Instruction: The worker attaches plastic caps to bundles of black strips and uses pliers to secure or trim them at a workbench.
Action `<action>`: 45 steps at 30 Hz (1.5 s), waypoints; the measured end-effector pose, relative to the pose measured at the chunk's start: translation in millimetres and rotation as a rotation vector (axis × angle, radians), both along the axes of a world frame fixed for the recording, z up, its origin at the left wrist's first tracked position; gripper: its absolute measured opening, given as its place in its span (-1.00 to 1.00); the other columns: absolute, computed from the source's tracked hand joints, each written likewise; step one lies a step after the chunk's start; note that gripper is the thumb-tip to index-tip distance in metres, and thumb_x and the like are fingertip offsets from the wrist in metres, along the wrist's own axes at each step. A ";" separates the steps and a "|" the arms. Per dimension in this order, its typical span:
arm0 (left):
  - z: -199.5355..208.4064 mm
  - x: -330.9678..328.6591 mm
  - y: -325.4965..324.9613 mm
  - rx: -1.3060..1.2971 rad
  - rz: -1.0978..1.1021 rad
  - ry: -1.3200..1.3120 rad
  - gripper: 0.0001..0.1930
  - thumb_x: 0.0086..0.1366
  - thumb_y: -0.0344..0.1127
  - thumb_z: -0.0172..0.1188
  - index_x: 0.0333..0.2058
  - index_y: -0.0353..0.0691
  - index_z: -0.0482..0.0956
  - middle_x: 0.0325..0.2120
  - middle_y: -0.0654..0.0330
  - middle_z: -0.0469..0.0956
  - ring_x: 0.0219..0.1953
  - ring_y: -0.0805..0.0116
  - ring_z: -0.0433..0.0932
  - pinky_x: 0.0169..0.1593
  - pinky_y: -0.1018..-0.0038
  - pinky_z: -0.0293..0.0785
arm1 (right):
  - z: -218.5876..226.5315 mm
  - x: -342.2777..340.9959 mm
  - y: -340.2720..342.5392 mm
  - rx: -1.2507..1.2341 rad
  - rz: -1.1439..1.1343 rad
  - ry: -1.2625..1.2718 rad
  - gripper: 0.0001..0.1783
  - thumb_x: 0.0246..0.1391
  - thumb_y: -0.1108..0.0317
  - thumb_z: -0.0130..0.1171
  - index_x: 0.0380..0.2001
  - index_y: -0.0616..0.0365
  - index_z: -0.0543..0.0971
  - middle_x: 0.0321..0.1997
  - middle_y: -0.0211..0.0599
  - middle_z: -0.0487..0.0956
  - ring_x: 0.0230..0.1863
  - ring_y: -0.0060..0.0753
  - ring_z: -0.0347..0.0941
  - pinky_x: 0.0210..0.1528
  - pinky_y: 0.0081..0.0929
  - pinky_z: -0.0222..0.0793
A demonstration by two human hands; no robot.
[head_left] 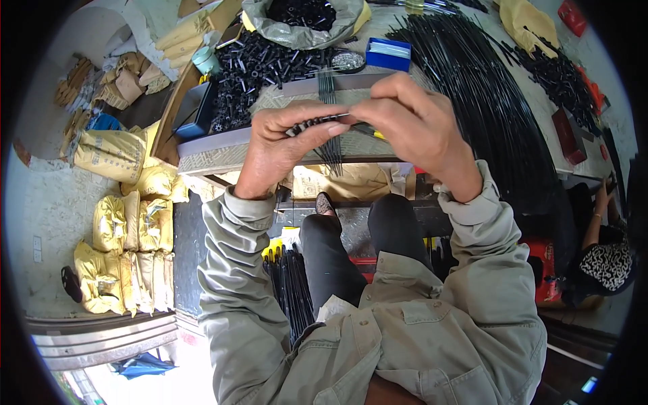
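My left hand is closed, pinching a short row of small black pieces between thumb and fingers. My right hand meets its fingertips, its own fingers pinched together; what they hold, if anything, is hidden. Beneath both hands a small bundle of thin dark rods lies across the table edge, its ends sticking out toward my lap. Just beyond my left hand spreads a heap of short black tubular parts. To the right of my right hand lies a large pile of long black rods.
A grey sack of black parts and a blue box stand at the back of the table. Yellow sacks are stacked at left. More long rods stand beside my left leg. At far right sits another person.
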State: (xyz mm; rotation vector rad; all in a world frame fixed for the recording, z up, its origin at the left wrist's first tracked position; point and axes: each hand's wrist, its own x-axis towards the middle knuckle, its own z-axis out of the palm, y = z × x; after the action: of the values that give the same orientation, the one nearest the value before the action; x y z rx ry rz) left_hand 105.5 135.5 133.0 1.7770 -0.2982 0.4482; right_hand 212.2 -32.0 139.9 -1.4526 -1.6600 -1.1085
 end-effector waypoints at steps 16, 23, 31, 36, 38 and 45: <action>-4.4 -0.3 0.3 0.005 0.041 -0.050 -0.78 0.00 -0.52 0.23 -0.30 -0.31 0.57 -0.41 0.19 0.55 -0.35 0.54 0.47 -0.26 0.64 0.40 | 16.2 -11.7 -3.4 -0.170 -0.060 0.071 -0.80 -0.30 0.53 0.16 -0.45 0.16 0.52 -0.52 -0.38 0.37 -0.63 -0.48 0.35 -0.65 -0.61 0.28; -6.1 -1.2 4.3 0.002 0.046 -0.077 -0.77 -0.01 -0.50 0.25 -0.29 -0.29 0.57 -0.41 0.20 0.55 -0.35 0.55 0.47 -0.26 0.64 0.40 | 9.1 -16.1 6.6 -0.142 0.008 0.207 -0.84 -0.24 0.53 0.17 -0.46 0.16 0.50 -0.50 -0.38 0.38 -0.59 -0.45 0.35 -0.60 -0.61 0.28; -9.7 0.2 11.5 0.011 0.034 -0.012 -0.77 -0.02 -0.48 0.26 -0.32 -0.33 0.57 -0.39 0.20 0.56 -0.37 0.59 0.46 -0.27 0.63 0.40 | 4.3 -5.7 10.0 -0.106 0.135 0.251 -0.84 -0.21 0.54 0.18 -0.44 0.19 0.51 -0.46 -0.34 0.39 -0.55 -0.43 0.37 -0.53 -0.57 0.29; -27.6 -1.3 35.5 0.029 -0.091 0.113 -0.75 -0.01 -0.47 0.25 -0.29 -0.36 0.56 -0.41 0.19 0.57 -0.39 0.59 0.47 -0.26 0.63 0.41 | 5.7 -6.4 6.0 -0.117 0.145 0.273 -0.81 -0.24 0.57 0.19 -0.44 0.19 0.51 -0.45 -0.32 0.39 -0.54 -0.45 0.37 -0.56 -0.59 0.27; -28.3 1.3 36.2 0.032 -0.089 0.090 -0.75 0.00 -0.47 0.25 -0.28 -0.36 0.55 -0.42 0.19 0.57 -0.38 0.58 0.47 -0.26 0.63 0.41 | 9.6 -6.9 3.0 -0.158 0.099 0.237 -0.80 -0.26 0.58 0.19 -0.44 0.21 0.51 -0.45 -0.32 0.38 -0.54 -0.45 0.37 -0.58 -0.59 0.27; -8.9 2.6 16.1 0.047 -0.025 -0.009 -0.75 0.02 -0.47 0.23 -0.27 -0.38 0.55 -0.43 0.17 0.58 -0.35 0.57 0.48 -0.23 0.64 0.41 | 9.8 -8.0 2.6 -0.160 0.069 0.237 -0.80 -0.26 0.59 0.19 -0.43 0.20 0.51 -0.46 -0.32 0.37 -0.55 -0.46 0.37 -0.58 -0.58 0.29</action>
State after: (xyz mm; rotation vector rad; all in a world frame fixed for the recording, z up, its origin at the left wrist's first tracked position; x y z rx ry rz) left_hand 108.1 151.6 124.0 1.8158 -0.3397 0.4341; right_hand 204.3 -29.4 149.7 -1.5481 -1.6452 -0.7479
